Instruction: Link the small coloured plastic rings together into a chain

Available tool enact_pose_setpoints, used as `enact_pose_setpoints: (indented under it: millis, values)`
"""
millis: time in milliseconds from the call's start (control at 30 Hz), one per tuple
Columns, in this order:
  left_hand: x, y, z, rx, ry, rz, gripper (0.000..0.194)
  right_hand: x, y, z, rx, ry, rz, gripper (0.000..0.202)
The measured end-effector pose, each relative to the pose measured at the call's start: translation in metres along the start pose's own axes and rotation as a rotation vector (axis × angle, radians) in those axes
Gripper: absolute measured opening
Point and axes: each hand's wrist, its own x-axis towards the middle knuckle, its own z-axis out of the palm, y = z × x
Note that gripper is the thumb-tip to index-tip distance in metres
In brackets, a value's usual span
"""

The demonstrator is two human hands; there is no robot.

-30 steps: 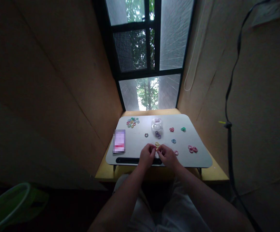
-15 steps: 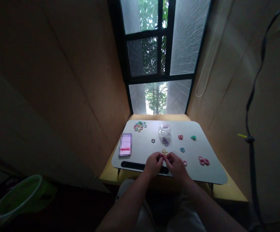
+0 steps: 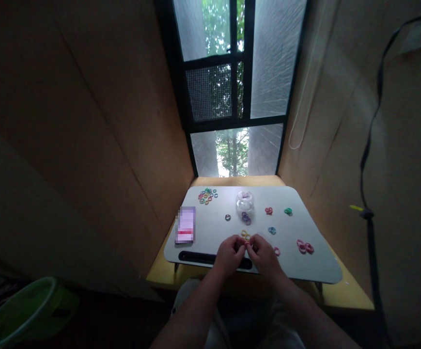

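My left hand [image 3: 231, 255] and my right hand [image 3: 263, 252] meet over the front of the white lap table [image 3: 213, 232]. Both are closed, thumb and forefinger pinching a small reddish hair tie [image 3: 246, 243] between the fingertips; most of it is hidden. Just beyond the fingers lie yellow hair ties [image 3: 245, 234]. A pink hair tie [image 3: 276, 251] shows beside my right hand. Purple hair ties [image 3: 246, 218] rest by a clear round jar [image 3: 245, 201], and a dark hair tie [image 3: 227, 217] lies to its left.
A mixed pile of hair ties [image 3: 207, 196] sits at the back left, above a phone [image 3: 185, 225]. Red [image 3: 269, 211], green [image 3: 288, 212], blue [image 3: 272, 230] and pink hair ties [image 3: 305, 246] form groups on the right. A black slot [image 3: 195, 257] runs along the front edge.
The view has shifted slightly, so the table appears a little lower and further left. Both hands stay together, pinching the hair tie.
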Motion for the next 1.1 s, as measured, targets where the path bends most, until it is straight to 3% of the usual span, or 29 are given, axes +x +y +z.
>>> enact_pose_setpoints:
  millis: [900,1100]
  values:
    - [-0.0004,-0.0023,0.0006,0.056,-0.005,-0.031,0.003,-0.0009,-0.0034,0.0026,-0.061,-0.069,0.005,0.011]
    - [-0.0002,-0.0025,0.0011,0.036,0.016,-0.014,0.004,-0.0017,-0.0048,-0.0007,0.020,-0.089,-0.033,0.014]
